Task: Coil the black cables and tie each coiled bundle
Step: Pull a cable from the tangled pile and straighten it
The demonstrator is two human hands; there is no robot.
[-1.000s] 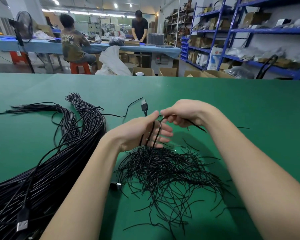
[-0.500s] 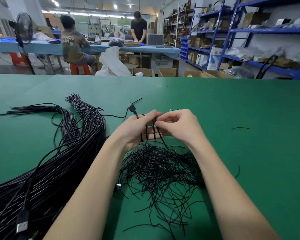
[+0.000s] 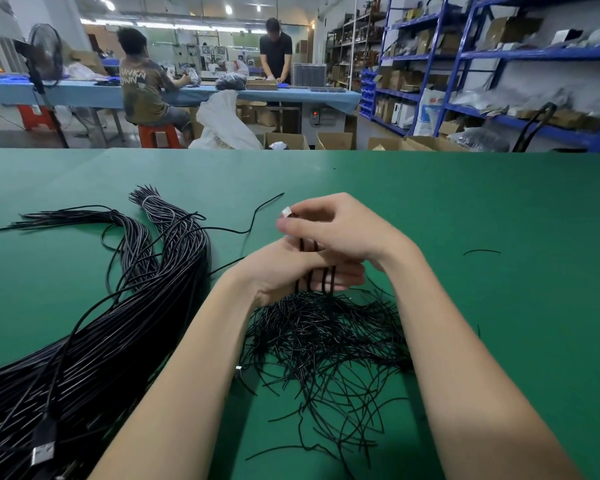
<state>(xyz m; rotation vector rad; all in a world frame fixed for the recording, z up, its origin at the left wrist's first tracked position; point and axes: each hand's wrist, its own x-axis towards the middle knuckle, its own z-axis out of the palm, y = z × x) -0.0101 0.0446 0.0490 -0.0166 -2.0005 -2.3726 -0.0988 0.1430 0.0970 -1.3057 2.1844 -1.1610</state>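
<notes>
Coiled cable (image 3: pixel 314 271) wound in loops round fingers of left hand (image 3: pixel 284 268), held above tie pile (image 3: pixel 326 341) on green table (image 3: pixel 499 237). Right hand (image 3: pixel 336 230) just above, fingertips pinching cable's plug end (image 3: pixel 286 213). Uncoiled cable bundle (image 3: pixel 111 334) lying left, USB plug (image 3: pixel 42 453) at near edge.

Beyond the green table (image 3: pixel 499 209) a long blue workbench (image 3: pixel 84 93) crosses the room, one person seated at it on a red stool (image 3: pixel 158 135), another standing. A black fan (image 3: pixel 45 57) stands far left. Blue shelving (image 3: pixel 520 53) packed with boxes fills the right. Cardboard cartons (image 3: pixel 333 140) sit on the floor; ceiling lights (image 3: pixel 228 9) glow overhead.
</notes>
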